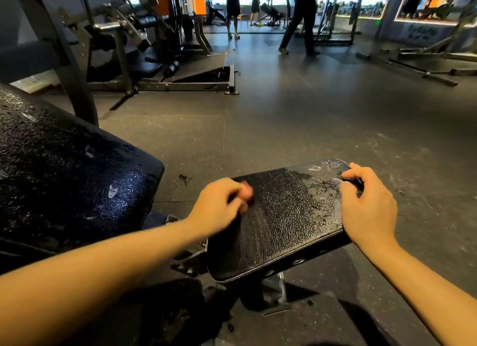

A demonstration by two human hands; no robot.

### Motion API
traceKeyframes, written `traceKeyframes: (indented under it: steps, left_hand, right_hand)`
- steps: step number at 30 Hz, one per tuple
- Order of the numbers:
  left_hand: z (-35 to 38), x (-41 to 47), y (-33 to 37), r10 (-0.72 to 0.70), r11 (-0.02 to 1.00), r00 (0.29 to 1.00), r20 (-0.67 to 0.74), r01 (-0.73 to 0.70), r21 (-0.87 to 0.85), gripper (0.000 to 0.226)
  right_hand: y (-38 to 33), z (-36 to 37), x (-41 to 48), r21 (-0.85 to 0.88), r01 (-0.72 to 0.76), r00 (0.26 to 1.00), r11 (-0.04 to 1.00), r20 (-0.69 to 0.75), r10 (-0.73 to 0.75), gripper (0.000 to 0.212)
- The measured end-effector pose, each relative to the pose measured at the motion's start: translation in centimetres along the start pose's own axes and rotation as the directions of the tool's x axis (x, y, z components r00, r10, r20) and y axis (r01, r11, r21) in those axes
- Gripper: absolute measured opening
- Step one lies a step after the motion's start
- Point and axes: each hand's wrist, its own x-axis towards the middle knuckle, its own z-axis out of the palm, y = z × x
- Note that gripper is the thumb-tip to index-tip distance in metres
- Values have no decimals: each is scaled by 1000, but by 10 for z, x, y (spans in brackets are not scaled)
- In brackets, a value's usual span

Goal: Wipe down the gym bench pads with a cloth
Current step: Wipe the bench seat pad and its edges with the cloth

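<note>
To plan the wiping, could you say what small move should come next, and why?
Probably sweep the left hand rightward across the seat pad toward the right hand, which grips its edge: flakes and whitish smears lie there.

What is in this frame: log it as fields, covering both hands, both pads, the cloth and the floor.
left hand: over seat pad's left edge, fingers curled, blurred; something pinkish at fingertips, unclear what
right hand: at seat pad's right edge, fingers curled; grip unclear
seat pad: black, cracked, pale smears near far right corner
back pad: black, cracked, left of seat pad
cloth: none plainly visible
floor: dark rubber, crumbs between the pads
background: people among machines
</note>
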Motion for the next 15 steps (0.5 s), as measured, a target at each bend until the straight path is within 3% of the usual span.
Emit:
traceKeyframes:
  steps: [2, 3, 5, 7, 9, 10, 11, 13, 15]
  left_hand:
    - [7, 24, -8, -223, 974, 970, -97, 216, -75, 22]
    - [12, 19, -1, -196, 978, 975, -106, 187, -91, 22]
    - [17, -15, 35, -5, 990, 1000, -31, 0, -142, 18]
    - [16, -59, 63, 272, 942, 961, 49, -255, -217, 21]
    - [17, -66, 59, 399, 907, 912, 93, -377, -189, 29]
    - [18, -53, 50, 394, 913, 916, 72, -382, -143, 28]
    - [21, -34, 38, 329, 937, 944, 28, -322, -136, 25]
    - [26, 9, 17, 38, 988, 994, -99, -53, -145, 21]
    - [29, 24, 22, -98, 982, 979, -181, 66, -175, 21]
  right_hand:
    - [0, -1, -1, -2, 2, 1000, 1000, 2, -2, 23]
    - [0, -1, -1, -4, 7, 1000, 1000, 6, -7, 21]
    - [2, 0, 1, -7, -3, 1000, 1000, 5, 4, 15]
    - [5, 1, 2, -19, -13, 1000, 1000, 7, 13, 14]
    - [4, 1, 3, -22, -12, 1000, 1000, 2, 12, 15]
    - [3, 1, 2, -20, -7, 1000, 1000, 3, 7, 17]
    - [3, 0, 2, -18, -6, 1000, 1000, 7, 6, 17]
    - [3, -1, 2, -20, -17, 1000, 1000, 23, 17, 15]
    - [2, -3, 1, -21, -19, 1000, 1000, 22, 19, 15]
